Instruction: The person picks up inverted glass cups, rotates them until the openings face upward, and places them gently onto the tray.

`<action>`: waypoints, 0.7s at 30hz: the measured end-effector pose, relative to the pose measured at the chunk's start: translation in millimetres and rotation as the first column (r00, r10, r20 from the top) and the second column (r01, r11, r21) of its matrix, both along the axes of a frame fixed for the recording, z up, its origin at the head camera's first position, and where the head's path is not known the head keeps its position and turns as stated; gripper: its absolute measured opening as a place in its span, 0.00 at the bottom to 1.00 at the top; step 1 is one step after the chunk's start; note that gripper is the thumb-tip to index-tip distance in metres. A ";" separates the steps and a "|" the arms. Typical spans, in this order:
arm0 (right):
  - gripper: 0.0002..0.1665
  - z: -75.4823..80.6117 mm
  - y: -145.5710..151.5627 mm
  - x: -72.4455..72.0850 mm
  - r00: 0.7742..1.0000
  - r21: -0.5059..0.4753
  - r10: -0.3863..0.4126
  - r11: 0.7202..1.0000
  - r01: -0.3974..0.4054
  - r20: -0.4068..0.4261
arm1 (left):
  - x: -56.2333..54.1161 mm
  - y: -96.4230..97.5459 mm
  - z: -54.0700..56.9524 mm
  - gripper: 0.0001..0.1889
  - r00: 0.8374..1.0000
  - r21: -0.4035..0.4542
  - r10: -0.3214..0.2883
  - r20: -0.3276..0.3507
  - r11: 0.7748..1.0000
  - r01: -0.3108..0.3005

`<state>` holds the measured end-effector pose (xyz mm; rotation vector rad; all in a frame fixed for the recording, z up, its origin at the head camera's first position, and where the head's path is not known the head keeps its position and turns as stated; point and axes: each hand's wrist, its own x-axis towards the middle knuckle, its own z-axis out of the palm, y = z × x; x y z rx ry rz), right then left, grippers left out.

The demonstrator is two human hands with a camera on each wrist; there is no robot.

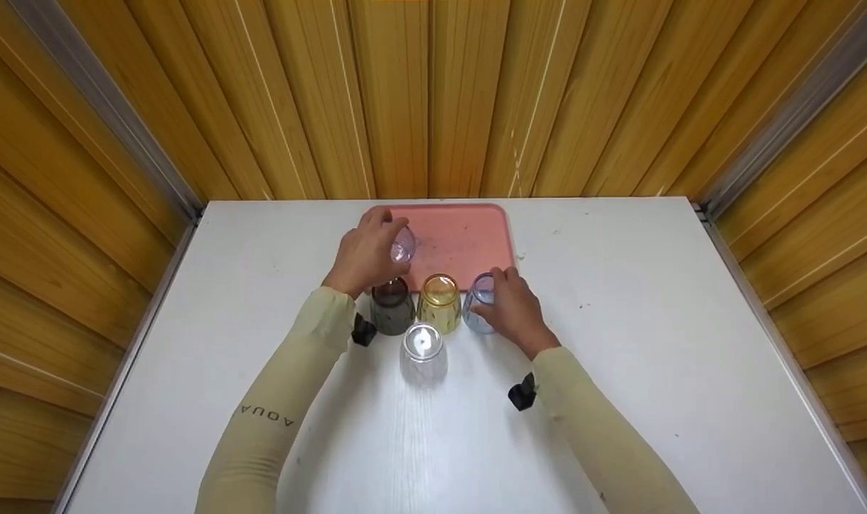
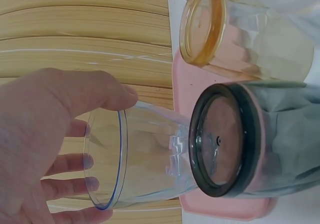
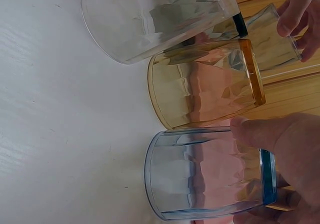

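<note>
Pink tray (image 1: 462,246) partly behind glasses (image 1: 439,310)

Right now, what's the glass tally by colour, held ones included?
Dark grey glass: 1
Amber glass: 1
Blue glass, in the right hand: 1
Clear glass: 1
Pale lilac glass, in the left hand: 1
Total: 5

Over there, the tray (image 1: 462,243) lies by the table's (image 1: 655,343) far edge, three tumblers (image 1: 439,312) before it, a fourth tumbler (image 1: 424,357) nearer.

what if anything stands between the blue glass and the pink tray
Nothing visible: the blue glass, gripped by the right hand, stands just in front of the pink tray; the yellow glass is beside it, to its left.
</note>
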<state>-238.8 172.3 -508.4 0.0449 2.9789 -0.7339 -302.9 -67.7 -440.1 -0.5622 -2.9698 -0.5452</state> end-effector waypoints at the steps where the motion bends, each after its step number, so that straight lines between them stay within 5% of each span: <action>1: 0.43 -0.4 0.1 -0.1 1.000 0.003 0.002 1.000 -0.002 -0.003 | -0.9 -1.1 -0.8 0.36 1.000 -0.001 0.002 0.002 1.000 -0.002; 21: 0.43 -3.0 -1.3 -0.9 1.000 0.009 -0.017 1.000 0.017 -0.011 | -10.9 -11.0 -15.1 0.37 0.999 0.002 0.024 0.027 1.000 -0.025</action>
